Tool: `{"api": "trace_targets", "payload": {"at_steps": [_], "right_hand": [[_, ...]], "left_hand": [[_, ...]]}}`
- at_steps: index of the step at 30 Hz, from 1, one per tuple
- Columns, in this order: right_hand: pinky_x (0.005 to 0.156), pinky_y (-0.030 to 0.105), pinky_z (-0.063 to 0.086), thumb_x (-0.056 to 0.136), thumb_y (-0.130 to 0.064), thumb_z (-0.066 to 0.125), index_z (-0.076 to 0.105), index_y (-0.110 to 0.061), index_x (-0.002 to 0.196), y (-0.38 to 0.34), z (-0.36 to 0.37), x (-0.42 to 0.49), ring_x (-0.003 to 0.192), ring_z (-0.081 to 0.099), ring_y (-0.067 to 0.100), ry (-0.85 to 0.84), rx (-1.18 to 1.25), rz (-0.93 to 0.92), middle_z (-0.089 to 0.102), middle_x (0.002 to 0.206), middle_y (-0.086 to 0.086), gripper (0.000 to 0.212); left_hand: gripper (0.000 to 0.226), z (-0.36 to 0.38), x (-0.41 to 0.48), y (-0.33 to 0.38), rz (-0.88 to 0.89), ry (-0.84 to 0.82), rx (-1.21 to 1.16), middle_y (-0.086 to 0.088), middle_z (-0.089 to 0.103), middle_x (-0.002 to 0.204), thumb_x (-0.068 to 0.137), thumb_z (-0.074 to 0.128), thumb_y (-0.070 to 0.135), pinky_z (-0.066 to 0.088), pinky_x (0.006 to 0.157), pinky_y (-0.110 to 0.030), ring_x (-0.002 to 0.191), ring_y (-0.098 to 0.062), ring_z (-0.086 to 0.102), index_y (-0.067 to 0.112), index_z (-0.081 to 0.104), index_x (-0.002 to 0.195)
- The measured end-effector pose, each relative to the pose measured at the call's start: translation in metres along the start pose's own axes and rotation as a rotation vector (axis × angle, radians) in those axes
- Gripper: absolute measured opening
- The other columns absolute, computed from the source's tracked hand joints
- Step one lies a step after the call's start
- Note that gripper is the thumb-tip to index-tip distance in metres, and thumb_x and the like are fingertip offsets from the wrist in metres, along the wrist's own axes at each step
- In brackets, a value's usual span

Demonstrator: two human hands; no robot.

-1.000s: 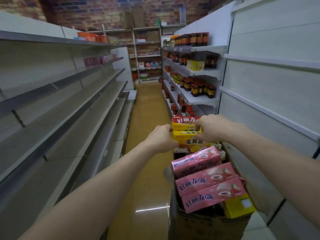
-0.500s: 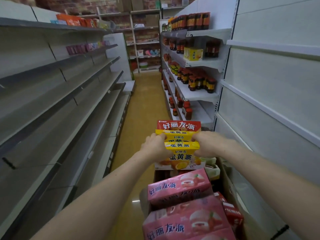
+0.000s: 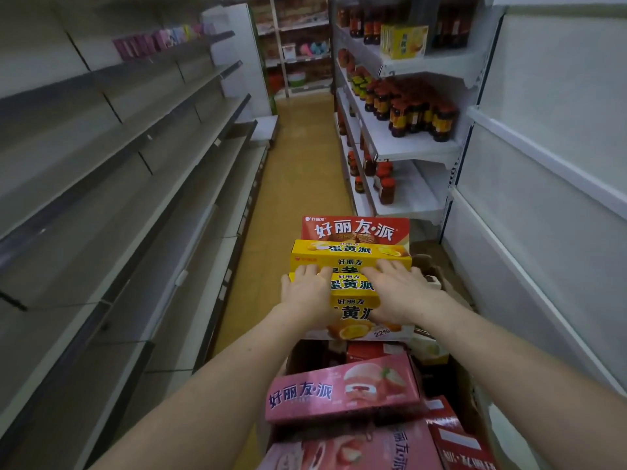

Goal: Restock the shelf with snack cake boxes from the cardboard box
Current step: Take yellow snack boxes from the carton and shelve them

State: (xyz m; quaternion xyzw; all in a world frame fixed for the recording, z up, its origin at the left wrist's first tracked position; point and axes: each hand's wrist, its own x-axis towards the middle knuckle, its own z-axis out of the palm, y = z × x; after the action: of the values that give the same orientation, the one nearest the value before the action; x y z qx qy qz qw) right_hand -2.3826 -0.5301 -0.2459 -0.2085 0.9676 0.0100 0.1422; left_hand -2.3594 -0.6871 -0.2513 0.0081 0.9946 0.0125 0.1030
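Two yellow snack cake boxes [image 3: 353, 293] stand in the cardboard box [image 3: 471, 395], in front of a red box [image 3: 354, 228]. Left hand [image 3: 307, 295] and right hand [image 3: 395, 291] clasp their sides, fingers curled over the tops. Pink boxes [image 3: 342, 390] lie nearer.

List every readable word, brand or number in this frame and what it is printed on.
"好丽友·派": red snack cake box at the far end of the stack.
"蛋黄派": both yellow snack cake boxes.
"22%": near yellow box's front.
"好丽友·派": pink snack cake box.
Jar labels and the shelved yellow carton: too blurred.
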Motion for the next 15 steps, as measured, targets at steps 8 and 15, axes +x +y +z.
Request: {"api": "trace_targets", "payload": {"at_steps": [8,15], "right_hand": [[0.113,0.052,0.026,0.084,-0.038,0.068,0.016,-0.021,0.151,0.007,0.017,0.021,0.140,0.027,0.029,-0.026,-0.021,-0.009,0.030,0.151,0.009,0.086],[0.108,0.048,0.035,0.079,-0.035,0.073,0.028,-0.021,0.145,0.008,0.022,0.027,0.127,0.038,0.028,0.032,-0.038,-0.025,0.036,0.137,0.009,0.081]], "left_hand": [[0.092,0.027,0.019,-0.002,0.008,-0.005,0.118,-0.005,0.028,0.151,0.078,0.070,0.056,0.024,0.112,-0.052,0.141,-0.027,0.023,0.023,0.020,0.148],[0.076,0.033,0.022,-0.002,0.018,0.105,0.224,-0.003,0.047,0.134,0.080,0.070,0.047,0.030,0.103,-0.042,0.128,-0.026,0.033,0.021,0.032,0.140]]}}
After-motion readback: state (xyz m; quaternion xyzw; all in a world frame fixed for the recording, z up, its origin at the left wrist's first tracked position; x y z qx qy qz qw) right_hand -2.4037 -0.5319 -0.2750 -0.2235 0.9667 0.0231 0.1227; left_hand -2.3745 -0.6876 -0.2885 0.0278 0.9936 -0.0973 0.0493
